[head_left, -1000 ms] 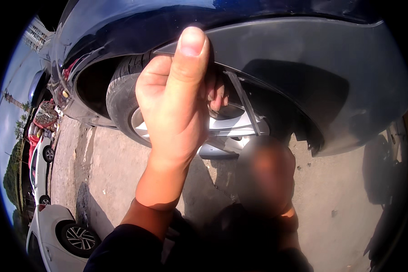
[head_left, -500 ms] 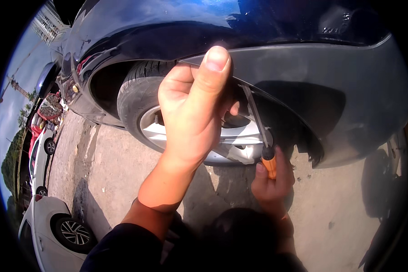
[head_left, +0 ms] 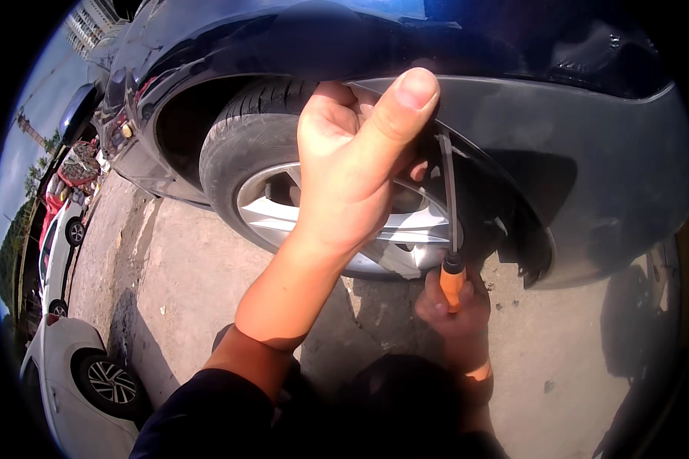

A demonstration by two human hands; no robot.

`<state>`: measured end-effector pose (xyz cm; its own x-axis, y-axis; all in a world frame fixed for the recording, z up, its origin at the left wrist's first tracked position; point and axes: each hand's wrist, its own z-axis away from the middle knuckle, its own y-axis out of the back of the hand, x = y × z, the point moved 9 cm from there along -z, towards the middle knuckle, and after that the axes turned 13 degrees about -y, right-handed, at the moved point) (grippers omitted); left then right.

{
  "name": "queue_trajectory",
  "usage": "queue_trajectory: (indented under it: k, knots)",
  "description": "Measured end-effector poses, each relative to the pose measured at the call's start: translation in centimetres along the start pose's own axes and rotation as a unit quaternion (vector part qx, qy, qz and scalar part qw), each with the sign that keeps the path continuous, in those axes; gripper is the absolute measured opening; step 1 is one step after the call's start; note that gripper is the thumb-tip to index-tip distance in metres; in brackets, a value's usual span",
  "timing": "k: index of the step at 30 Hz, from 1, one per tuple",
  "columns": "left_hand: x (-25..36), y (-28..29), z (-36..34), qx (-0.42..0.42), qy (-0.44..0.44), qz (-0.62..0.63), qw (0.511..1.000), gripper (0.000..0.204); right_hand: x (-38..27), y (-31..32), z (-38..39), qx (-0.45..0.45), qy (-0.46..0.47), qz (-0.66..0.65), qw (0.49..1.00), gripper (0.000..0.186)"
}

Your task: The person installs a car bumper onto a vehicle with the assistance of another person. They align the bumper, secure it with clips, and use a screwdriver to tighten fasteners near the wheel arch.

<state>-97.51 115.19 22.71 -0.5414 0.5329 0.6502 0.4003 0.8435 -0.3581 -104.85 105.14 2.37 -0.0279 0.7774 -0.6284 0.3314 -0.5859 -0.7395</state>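
Observation:
My left hand (head_left: 352, 164) is closed at the front edge of a wheel arch, thumb extended upward over the grey bumper (head_left: 536, 122) and fingers curled behind its edge. My right hand (head_left: 459, 306), lower and partly in shadow, grips the orange handle of a file-like tool (head_left: 452, 287) with a long, flat grey blade. That blade points upward inside the arch, its upper end near my left fingers. Behind my left hand is a wheel with a dark tire (head_left: 233, 157) and a silver rim (head_left: 272, 214).
The dark blue car body (head_left: 298, 38) curves above the arch. Concrete ground (head_left: 187, 260) lies below, with shadows across it. White cars (head_left: 73, 367) stand at the left, beyond a rough strip of pavement. Several bags and red material (head_left: 53, 203) are heaped farther off.
My left hand has shifted right along the arch edge in the view. The tool has swung from a slant to nearly upright, its handle slightly lower. The view itself has shifted a little.

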Motion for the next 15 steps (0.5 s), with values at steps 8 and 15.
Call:
queue_trajectory:
  k: [8, 15]
  knots:
    - [0.2, 0.8, 0.3, 0.016, -0.002, -0.087, 0.996, 0.04, -3.1, -1.3, 2.1, 0.216, 0.234, 0.4, 0.86, 0.056]
    - [-1.3, 1.6, 0.5, -0.004, -0.006, 0.003, 1.0, 0.04, 1.0, 0.0, -0.6, -0.075, -0.047, -0.074, 0.993, 0.061]
